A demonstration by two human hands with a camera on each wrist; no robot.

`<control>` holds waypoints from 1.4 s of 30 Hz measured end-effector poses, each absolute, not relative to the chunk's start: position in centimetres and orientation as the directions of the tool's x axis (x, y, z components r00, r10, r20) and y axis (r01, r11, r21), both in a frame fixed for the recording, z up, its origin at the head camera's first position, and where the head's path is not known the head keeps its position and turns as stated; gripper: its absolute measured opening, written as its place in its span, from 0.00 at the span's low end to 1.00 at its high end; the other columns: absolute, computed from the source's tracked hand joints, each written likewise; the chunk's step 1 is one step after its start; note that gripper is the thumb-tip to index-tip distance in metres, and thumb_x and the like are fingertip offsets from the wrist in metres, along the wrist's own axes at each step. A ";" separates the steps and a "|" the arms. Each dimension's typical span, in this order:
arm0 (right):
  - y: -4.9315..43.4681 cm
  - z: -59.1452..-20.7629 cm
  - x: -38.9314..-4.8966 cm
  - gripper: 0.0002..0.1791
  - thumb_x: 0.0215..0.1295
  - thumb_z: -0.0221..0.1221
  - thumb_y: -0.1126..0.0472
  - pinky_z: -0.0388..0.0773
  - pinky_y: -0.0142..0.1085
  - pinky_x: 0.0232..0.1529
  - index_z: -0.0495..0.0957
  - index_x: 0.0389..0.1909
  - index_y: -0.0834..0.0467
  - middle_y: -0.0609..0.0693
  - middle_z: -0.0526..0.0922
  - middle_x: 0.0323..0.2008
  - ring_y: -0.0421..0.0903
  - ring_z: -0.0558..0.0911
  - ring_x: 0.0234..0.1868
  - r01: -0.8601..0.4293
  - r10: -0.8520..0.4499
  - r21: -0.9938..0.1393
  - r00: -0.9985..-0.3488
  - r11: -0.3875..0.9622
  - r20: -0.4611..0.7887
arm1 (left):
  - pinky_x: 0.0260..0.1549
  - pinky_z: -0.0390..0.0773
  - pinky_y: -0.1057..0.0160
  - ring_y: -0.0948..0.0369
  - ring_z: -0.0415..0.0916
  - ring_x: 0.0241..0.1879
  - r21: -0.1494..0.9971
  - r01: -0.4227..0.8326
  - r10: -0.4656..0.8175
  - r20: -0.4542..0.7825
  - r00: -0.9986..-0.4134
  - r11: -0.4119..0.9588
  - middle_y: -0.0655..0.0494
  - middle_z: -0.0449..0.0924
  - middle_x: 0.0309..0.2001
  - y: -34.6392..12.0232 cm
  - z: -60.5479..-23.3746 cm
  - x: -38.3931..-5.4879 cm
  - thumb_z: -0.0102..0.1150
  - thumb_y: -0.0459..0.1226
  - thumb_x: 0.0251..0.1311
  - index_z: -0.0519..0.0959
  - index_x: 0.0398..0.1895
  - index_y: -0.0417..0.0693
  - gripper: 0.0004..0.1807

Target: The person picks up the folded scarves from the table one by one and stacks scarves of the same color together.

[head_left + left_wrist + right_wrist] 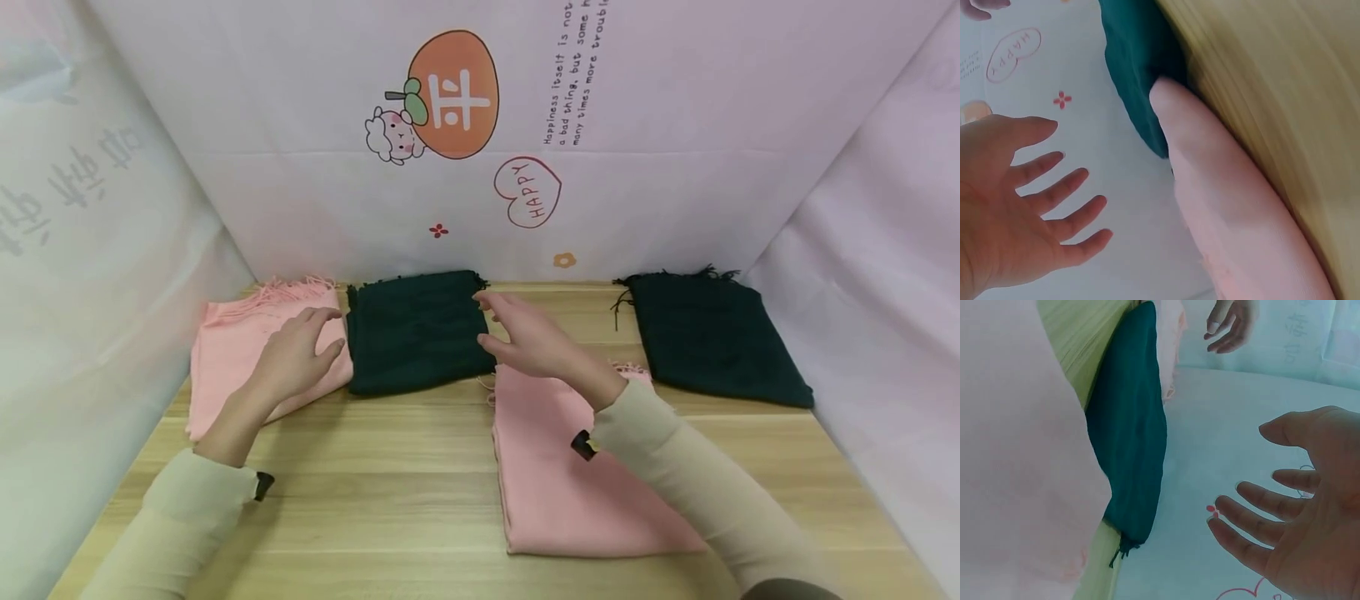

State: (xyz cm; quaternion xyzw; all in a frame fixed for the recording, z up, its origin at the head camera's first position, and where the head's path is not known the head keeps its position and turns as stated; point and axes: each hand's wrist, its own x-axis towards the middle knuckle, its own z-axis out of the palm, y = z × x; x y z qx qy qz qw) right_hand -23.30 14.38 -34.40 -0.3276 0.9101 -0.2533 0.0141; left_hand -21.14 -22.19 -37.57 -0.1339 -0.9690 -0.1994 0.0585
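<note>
My left hand (297,354) hovers over the right part of a folded pink scarf (217,367) at the back left, its fingers spread and relaxed around nothing. Beside that scarf lies a folded dark green scarf (420,333). My right hand (528,337) is held in the air near the green scarf's right edge, above the far end of a second folded pink scarf (577,500). Both wrist views show the left palm (1022,206) and the right palm (1297,519) bare, with loosely extended fingers.
Another folded dark green scarf (712,333) with fringe lies at the back right. Everything rests on a wood-grain table (375,500). White printed cloth (315,192) stands as walls at the back and both sides.
</note>
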 end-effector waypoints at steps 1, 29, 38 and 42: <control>14.0 -34.4 -23.4 0.35 0.75 0.60 0.55 0.76 0.51 0.62 0.58 0.77 0.59 0.59 0.72 0.69 0.56 0.77 0.63 -0.589 -0.605 -0.484 -0.783 0.648 0.143 | 0.57 0.68 0.29 0.33 0.69 0.62 0.369 0.271 0.220 0.175 -0.960 0.889 0.33 0.69 0.67 -22.6 -37.5 -21.1 0.56 0.39 0.73 0.69 0.70 0.37 0.26; 4.7 -37.7 -26.0 0.27 0.78 0.55 0.59 0.75 0.47 0.64 0.65 0.73 0.61 0.58 0.64 0.73 0.58 0.69 0.71 -0.463 -0.652 -0.723 -0.758 0.513 0.023 | 0.56 0.61 0.22 0.17 0.52 0.61 0.470 -0.129 -0.149 0.006 -0.989 0.873 0.12 0.45 0.68 -33.5 -39.3 -21.2 0.62 0.48 0.68 0.46 0.76 0.22 0.51; 0.8 -39.8 -26.6 0.31 0.78 0.55 0.56 0.74 0.46 0.65 0.60 0.77 0.59 0.57 0.63 0.74 0.56 0.70 0.71 -0.403 -0.668 -0.787 -0.744 0.468 -0.016 | 0.64 0.51 0.23 0.13 0.41 0.64 0.459 -0.348 -0.253 -0.258 -0.933 0.817 0.05 0.35 0.66 -35.7 -40.0 -22.2 0.60 0.50 0.67 0.33 0.73 0.16 0.59; -0.9 -40.7 -26.7 0.33 0.78 0.55 0.53 0.74 0.44 0.65 0.58 0.78 0.56 0.53 0.64 0.75 0.52 0.70 0.71 -0.336 -0.643 -0.821 -0.764 0.462 -0.049 | 0.68 0.46 0.26 0.16 0.36 0.67 0.465 -0.407 -0.280 -0.320 -0.905 0.786 0.06 0.29 0.68 -36.0 -40.2 -22.7 0.57 0.55 0.68 0.27 0.73 0.17 0.62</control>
